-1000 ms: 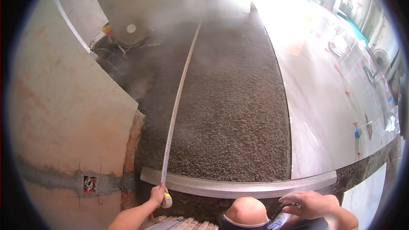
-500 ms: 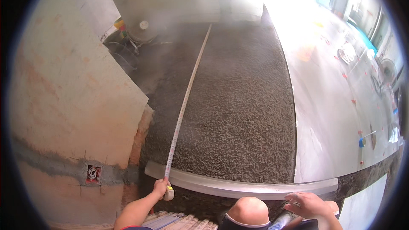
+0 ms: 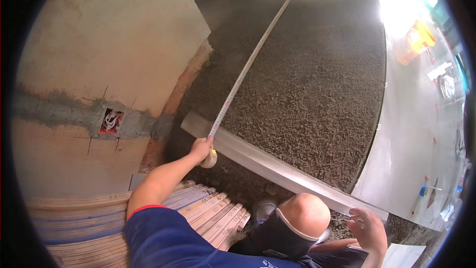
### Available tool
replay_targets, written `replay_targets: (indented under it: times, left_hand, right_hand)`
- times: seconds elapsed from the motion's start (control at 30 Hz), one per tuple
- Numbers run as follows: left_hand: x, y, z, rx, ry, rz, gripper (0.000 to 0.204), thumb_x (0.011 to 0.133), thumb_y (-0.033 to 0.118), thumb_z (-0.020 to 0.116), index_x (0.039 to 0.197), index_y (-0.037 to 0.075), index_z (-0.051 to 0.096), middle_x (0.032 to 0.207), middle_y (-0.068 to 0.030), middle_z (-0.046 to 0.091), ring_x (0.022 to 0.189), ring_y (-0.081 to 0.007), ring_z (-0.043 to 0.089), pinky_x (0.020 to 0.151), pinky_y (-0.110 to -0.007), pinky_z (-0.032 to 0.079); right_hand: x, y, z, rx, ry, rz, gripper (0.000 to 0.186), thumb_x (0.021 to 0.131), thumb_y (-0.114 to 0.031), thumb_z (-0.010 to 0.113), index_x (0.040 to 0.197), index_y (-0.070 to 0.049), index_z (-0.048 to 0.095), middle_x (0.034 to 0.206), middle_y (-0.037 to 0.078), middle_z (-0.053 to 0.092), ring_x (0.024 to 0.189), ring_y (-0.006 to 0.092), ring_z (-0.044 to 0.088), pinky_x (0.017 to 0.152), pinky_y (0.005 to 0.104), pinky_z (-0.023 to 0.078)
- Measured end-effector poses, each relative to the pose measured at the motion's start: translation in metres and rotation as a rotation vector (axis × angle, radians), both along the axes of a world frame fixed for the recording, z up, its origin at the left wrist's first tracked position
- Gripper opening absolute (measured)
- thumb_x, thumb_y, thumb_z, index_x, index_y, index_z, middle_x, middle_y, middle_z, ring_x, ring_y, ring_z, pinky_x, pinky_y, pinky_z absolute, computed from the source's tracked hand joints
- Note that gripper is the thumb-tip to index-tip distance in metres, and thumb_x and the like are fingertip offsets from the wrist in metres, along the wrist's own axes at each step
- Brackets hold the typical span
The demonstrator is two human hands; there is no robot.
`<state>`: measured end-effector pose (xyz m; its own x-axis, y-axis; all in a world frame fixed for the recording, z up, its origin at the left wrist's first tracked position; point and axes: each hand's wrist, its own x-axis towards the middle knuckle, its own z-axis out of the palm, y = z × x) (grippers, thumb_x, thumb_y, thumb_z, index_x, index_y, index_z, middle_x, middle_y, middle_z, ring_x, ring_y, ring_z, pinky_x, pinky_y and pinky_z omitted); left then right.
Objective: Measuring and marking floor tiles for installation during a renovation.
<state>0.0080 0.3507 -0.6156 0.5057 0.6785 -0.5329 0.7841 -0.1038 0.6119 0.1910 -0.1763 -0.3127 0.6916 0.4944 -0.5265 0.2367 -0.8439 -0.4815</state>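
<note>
My left hand [image 3: 200,150] is closed around a tape measure [image 3: 210,159] at the near left corner of the mortar bed [image 3: 317,94]. The pale blade [image 3: 255,53] runs out long and straight across the rough grey mortar to its far end. Under the near part of the blade lies a long metal straightedge [image 3: 277,168], slanting along the bed's near edge. My right hand [image 3: 368,229] is raised beside my bent knee, near the right end of the straightedge. Its fingers are loosely curled and apart, with nothing in them.
A wall with an open electrical box [image 3: 112,121] rises at left. Stacked boxed tiles [image 3: 218,213] lie beside my left arm. Light laid tiles [image 3: 396,168] border the mortar at right, with a yellow bucket [image 3: 419,39] and a blue-handled tool [image 3: 424,190] on them.
My view has swung down and to the left, showing more of my body and the tile boxes. The left hand keeps hold of the tape measure; the right hand stays near the knee.
</note>
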Motion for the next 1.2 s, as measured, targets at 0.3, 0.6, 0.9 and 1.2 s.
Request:
replay_targets:
  times: [0.3,0.6,0.9,1.2]
  left_hand:
    - [-0.001,-0.008,0.013,-0.028,0.069,0.051,0.050,0.099,0.043,0.054,0.068,0.005,0.063,0.064,-0.0057,0.059,0.063,-0.0197,0.056,0.065,-0.037,0.044]
    - [0.014,0.007,0.023,0.030,0.286,0.008,0.049,0.094,0.044,0.059,0.070,0.002,0.067,0.073,-0.0123,0.067,0.071,-0.0251,0.064,0.071,-0.039,0.047]
    - [0.040,-0.013,0.050,0.077,0.478,-0.052,0.048,0.095,0.044,0.055,0.112,0.001,0.069,0.118,-0.0224,0.066,0.115,-0.0375,0.061,0.096,-0.045,0.048]
    - [0.037,-0.009,0.040,0.094,0.498,-0.087,0.048,0.096,0.043,0.054,0.113,0.001,0.069,0.119,-0.0226,0.066,0.115,-0.0383,0.061,0.097,-0.046,0.047]
  right_hand:
    - [-0.005,0.009,0.004,-0.066,0.020,-0.055,0.032,0.080,-0.011,0.072,0.112,-0.005,0.066,0.107,0.011,0.072,0.097,0.0277,0.069,0.087,0.0373,0.052]
    - [-0.001,0.005,-0.002,-0.011,0.033,-0.045,0.032,0.080,-0.012,0.071,0.111,-0.004,0.065,0.106,0.011,0.072,0.097,0.0269,0.070,0.087,0.0367,0.052]
    - [-0.004,0.004,-0.003,-0.004,0.024,-0.067,0.035,0.074,-0.004,0.071,0.109,-0.003,0.067,0.102,0.012,0.072,0.094,0.0267,0.070,0.085,0.0350,0.052]
    - [0.005,-0.004,0.000,0.003,0.007,0.124,0.033,0.092,-0.012,0.068,0.124,-0.009,0.061,0.106,0.012,0.072,0.094,0.0244,0.070,0.080,0.0351,0.054]
